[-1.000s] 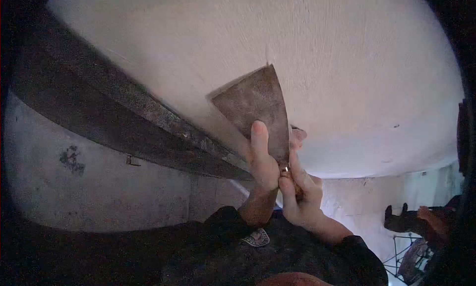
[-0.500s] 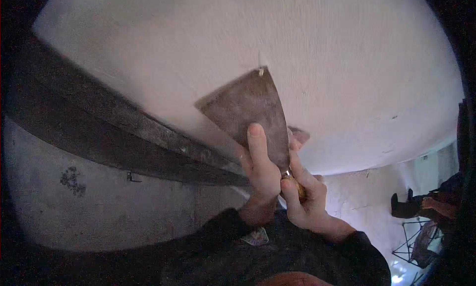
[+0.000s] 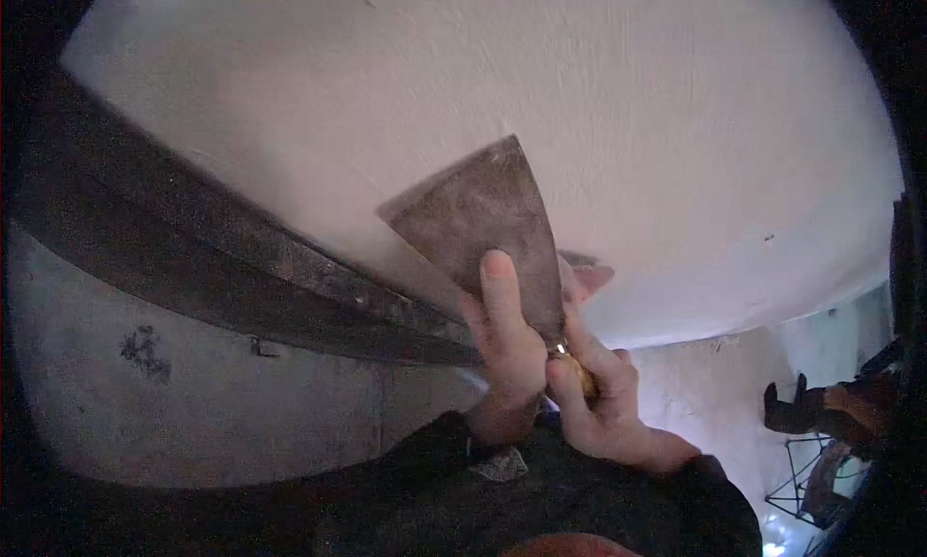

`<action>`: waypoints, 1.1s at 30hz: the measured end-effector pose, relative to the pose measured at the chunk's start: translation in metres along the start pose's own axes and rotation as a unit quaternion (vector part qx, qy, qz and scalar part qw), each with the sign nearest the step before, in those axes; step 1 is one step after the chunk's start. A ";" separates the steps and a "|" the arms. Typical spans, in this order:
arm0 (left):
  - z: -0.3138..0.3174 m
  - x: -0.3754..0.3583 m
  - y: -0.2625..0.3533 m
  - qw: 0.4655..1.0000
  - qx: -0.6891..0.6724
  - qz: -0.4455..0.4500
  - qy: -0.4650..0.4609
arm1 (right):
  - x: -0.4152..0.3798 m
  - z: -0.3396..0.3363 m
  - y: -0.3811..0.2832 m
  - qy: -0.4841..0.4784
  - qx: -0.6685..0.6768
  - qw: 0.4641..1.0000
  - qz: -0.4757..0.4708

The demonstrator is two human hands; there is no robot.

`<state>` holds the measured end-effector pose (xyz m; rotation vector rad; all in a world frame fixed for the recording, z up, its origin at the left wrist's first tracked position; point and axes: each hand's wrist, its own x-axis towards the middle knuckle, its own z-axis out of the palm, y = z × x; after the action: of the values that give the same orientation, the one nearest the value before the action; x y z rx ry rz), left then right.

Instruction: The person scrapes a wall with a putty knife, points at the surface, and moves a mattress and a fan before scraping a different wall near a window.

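Hands are both wrapping one tool: we are holding a wide scraper (image 3: 480, 224) up against the pale ceiling (image 3: 628, 103), its rusty blade fanning out above our fingers and its broad edge lying on the plaster. Our left hand (image 3: 504, 340) is pressing closed against the lower face of the blade, one finger stretching straight up along the metal. Our right hand (image 3: 599, 398) is clenching shut around the wooden handle just below it, the two hands touching each other. No container is showing anywhere in view. Just beside the blade's left corner a dark beam (image 3: 222, 258) is running across under the ceiling, and below it a grey wall (image 3: 193, 403) is carrying a dark smudge. Far off at the right edge another person's hand (image 3: 850, 407) is resting near a wire frame (image 3: 806, 480).
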<state>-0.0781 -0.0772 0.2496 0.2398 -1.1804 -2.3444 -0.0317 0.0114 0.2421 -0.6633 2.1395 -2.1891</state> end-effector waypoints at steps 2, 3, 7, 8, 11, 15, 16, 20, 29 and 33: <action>-0.003 -0.006 0.002 0.998 -0.020 -0.030 -0.054 | -0.003 -0.007 -0.002 -0.006 -0.013 1.000 -0.028; -0.004 -0.007 0.004 0.991 -0.038 -0.057 -0.117 | -0.006 -0.011 -0.004 -0.010 -0.002 1.000 0.003; -0.003 -0.005 0.001 0.995 0.000 -0.031 -0.095 | 0.003 -0.010 0.000 -0.005 -0.059 0.997 -0.054; -0.001 -0.005 0.000 0.995 -0.039 -0.030 -0.087 | -0.001 -0.014 0.001 -0.009 -0.058 0.997 -0.048; -0.005 -0.010 -0.008 0.996 -0.004 -0.011 -0.089 | -0.005 -0.020 -0.001 -0.026 -0.027 0.999 -0.035; 0.021 -0.003 0.010 1.000 -0.016 0.017 -0.012 | 0.012 -0.022 -0.014 -0.042 -0.013 0.999 -0.007; 0.018 -0.010 0.009 1.000 -0.013 0.014 -0.002 | 0.014 -0.023 -0.020 -0.064 -0.017 0.998 0.011; 0.021 -0.016 0.007 0.998 0.041 0.011 -0.044 | -0.003 -0.028 -0.006 -0.040 0.048 0.997 0.040; 0.007 -0.009 0.008 0.994 0.060 0.044 -0.085 | -0.003 -0.024 0.004 -0.049 -0.019 0.998 -0.018; 0.003 -0.009 0.007 0.998 0.001 0.035 -0.051 | -0.001 -0.021 0.008 -0.016 -0.098 0.985 -0.138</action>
<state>-0.0689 -0.0738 0.2566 0.0794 -1.2200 -2.3181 -0.0394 0.0306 0.2351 -1.0580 2.3957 -2.0813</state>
